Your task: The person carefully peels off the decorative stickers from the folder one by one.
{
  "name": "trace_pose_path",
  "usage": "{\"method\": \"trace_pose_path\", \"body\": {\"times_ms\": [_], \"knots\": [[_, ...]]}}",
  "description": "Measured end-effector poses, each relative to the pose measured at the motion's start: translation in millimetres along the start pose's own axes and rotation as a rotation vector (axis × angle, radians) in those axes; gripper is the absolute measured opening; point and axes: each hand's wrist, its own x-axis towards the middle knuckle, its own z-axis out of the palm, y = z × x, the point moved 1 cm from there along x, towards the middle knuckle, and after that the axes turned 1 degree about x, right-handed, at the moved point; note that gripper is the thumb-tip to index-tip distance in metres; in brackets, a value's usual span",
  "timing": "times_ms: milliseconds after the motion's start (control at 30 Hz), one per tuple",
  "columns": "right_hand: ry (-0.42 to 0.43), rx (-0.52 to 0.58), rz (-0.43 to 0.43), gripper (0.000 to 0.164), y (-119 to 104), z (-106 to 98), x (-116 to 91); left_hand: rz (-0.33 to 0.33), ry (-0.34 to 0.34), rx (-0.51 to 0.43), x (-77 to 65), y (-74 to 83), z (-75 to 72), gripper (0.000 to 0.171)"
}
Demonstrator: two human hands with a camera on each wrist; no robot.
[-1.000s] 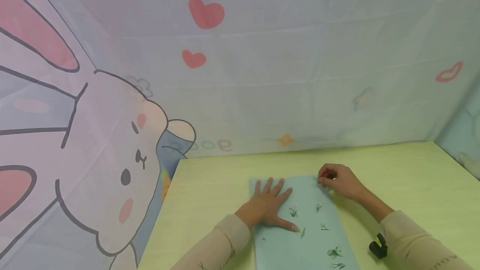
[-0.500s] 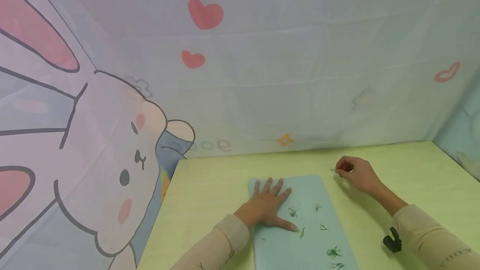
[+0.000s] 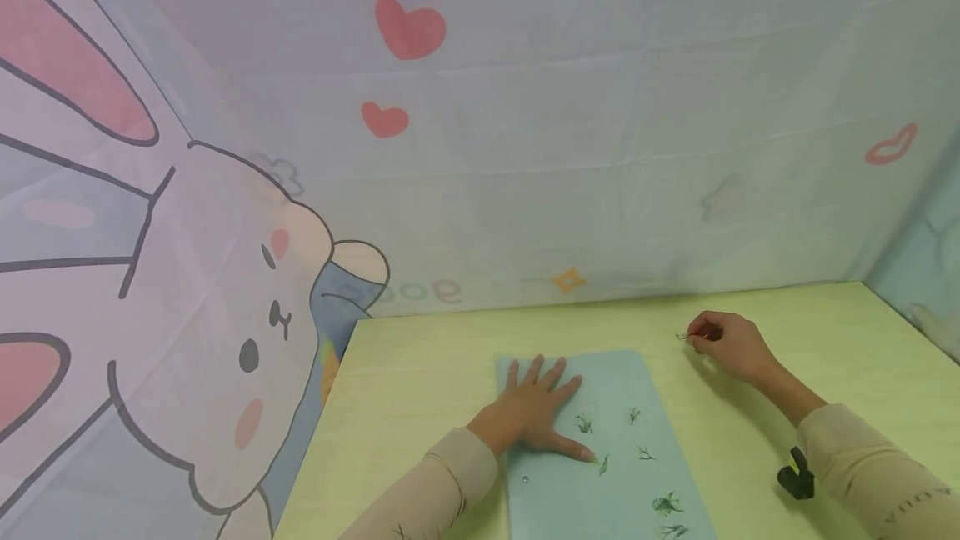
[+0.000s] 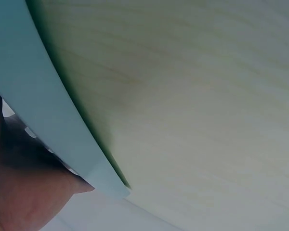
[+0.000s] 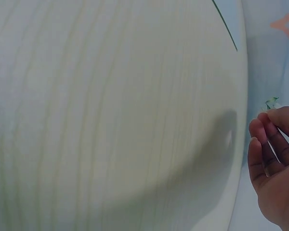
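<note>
My left hand (image 3: 534, 415) lies with fingers spread on a pale blue board (image 3: 592, 507), near its far left part. Its thumb reaches close to one of several small green plant shapes (image 3: 604, 464) on the board's surface. In the left wrist view the board's edge (image 4: 62, 106) crosses beside part of that hand (image 4: 29, 199). My right hand (image 3: 733, 346) is off to the right of the board, pinching a small green leafy piece (image 3: 682, 336) between thumb and finger. The right wrist view shows the leafy tip (image 5: 272, 101) sticking out past the fingertips, other fingers loosely bent.
A pale yellow-green table (image 3: 427, 373) lies under the board. Behind it hangs a cloth (image 3: 525, 190) printed with a rabbit and hearts. A small black object (image 3: 797, 475) shows beside the right sleeve.
My right hand has moved from the board's far right corner to the right, bringing the small green leafy piece with it. My left hand stays in place on the board.
</note>
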Motion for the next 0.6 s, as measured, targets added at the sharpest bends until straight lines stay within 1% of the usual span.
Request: {"method": "trace_pose_path", "body": {"times_ms": [267, 467, 600], "knots": [[-0.017, -0.029, -0.009, 0.007, 2.8, -0.1, -0.3, 0.004, 0.007, 0.019, 1.7, -1.2, 3.6, 0.118], [-0.003, -0.066, -0.021, 0.005, 2.3, 2.1, -0.7, 0.003, 0.006, 0.03, 1.7, -1.2, 3.1, 0.118], [-0.009, -0.085, -0.028, 0.005, 5.4, 4.0, 0.7, 0.004, -0.002, 0.043, 1.3, -0.5, 2.2, 0.118]]}}
